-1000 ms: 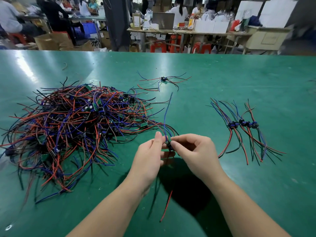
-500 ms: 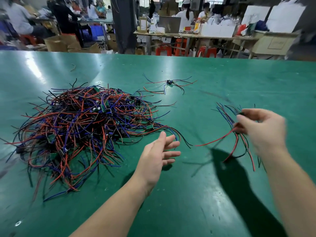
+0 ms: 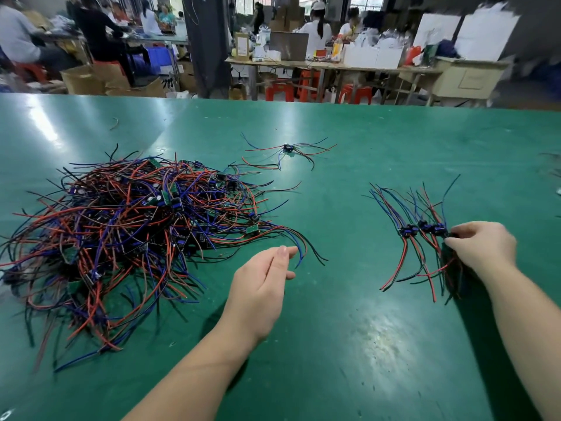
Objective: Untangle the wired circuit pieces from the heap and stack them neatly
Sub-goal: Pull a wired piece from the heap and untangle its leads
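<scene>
No writing can be read anywhere. The label on the far box [image 3: 243,47] is too blurred.

A large tangled heap [image 3: 127,235] of wired circuit pieces is recorded at 9 o'clock on the counter [image 3: 349,314]. Red, blue and black leads are interlaced, and small green boards and dark components are seen among them. At 3 o'clock, a sorted row [image 3: 420,230] of three pieces is laid side by side, with leads fanned toward 12 and 6 o'clock. A fourth piece [image 3: 450,236] is pinched at the row's right end by the fingers [image 3: 463,231] of the right hand [image 3: 482,247] and is largely hidden. A single piece [image 3: 287,148] is laid apart at 12 o'clock, its leads spread flat.
</scene>
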